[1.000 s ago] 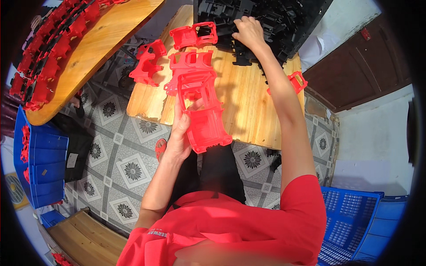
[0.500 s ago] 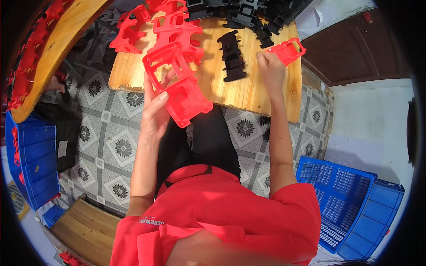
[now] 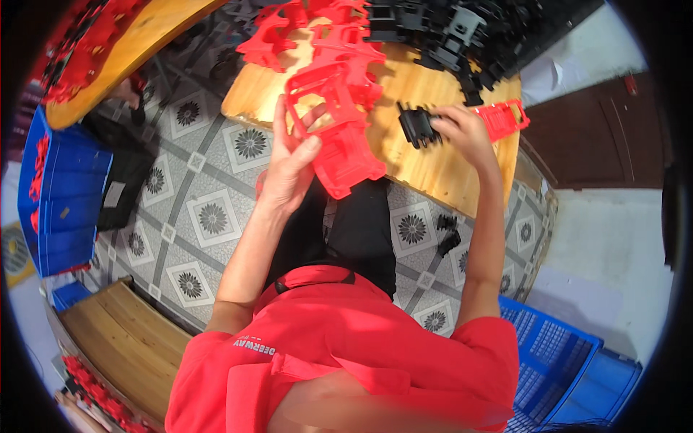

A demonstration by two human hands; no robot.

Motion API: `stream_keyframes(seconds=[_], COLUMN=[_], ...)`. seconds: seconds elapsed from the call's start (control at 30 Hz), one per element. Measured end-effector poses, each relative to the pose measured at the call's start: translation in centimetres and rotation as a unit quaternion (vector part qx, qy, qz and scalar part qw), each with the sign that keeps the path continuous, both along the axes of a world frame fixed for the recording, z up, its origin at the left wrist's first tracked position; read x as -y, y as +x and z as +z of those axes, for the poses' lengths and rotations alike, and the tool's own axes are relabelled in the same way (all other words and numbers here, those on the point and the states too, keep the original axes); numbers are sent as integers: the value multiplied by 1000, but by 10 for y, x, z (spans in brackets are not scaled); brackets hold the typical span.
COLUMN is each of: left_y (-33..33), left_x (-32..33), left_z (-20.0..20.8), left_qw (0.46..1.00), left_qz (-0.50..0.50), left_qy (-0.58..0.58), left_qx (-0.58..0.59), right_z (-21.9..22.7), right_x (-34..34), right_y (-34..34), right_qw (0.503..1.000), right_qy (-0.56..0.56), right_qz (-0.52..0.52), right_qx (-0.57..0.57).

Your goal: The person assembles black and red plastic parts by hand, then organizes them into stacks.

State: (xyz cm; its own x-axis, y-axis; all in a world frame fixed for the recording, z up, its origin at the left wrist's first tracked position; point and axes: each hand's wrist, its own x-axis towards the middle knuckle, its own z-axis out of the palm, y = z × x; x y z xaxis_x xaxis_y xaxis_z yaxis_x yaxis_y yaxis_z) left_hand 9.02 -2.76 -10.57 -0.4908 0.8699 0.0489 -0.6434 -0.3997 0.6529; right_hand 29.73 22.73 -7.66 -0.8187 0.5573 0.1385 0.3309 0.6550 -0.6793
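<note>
The red plastic frame (image 3: 338, 130), a boxy open moulding, sits in your left hand (image 3: 289, 169), lifted over the near edge of the wooden tabletop (image 3: 426, 162) and tilted so its lower end hangs above your lap. Your left grip is closed around its side, thumb pressed on the face and fingers curled behind it. Your right hand (image 3: 462, 130) lies on the tabletop to the right, its grip narrow, with fingertips on a small black plastic clip (image 3: 417, 124) that rests on the wood; whether the clip is pinched or only touched, you cannot tell from here. Just beyond that hand lies a flat red plastic piece (image 3: 505, 117), close to the tabletop's right corner. Farther back, more red mouldings (image 3: 303, 29) are piled at the left of the tabletop and a heap of black plastic parts (image 3: 462, 29) at the right. On the patterned tile floor (image 3: 209, 209) lies a stray black part (image 3: 447, 232) near your right knee. Blue crates stand at your left (image 3: 61, 195) and lower right (image 3: 556, 361), and a second curved wooden bench (image 3: 137, 14) carrying red parts lies at upper left.
</note>
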Motion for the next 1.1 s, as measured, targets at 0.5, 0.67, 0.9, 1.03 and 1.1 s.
stream_keyframes(seconds=[0.5,0.67,0.9,1.03,1.1], left_y=[14,11,14,16,13], left_x=[0,3,-1,-9,-13], left_z=[7,3,19,24,31], left_qw=[998,998,999,997,982], left_qz=[30,35,25,64,139], left_qy=[47,39,31,1,-16], left_qx=[-7,-25,-32,-52,-129], right_z=[32,33,39,24,32], right_x=[178,182,151,136,136], right_y=[-59,-63,-76,-102,-97], right_qw=[957,965,966,963,974], right_qy=[186,202,96,137,130], right_qz=[-117,-88,-120,17,32], right_qx=[-189,-140,-208,-231,-185])
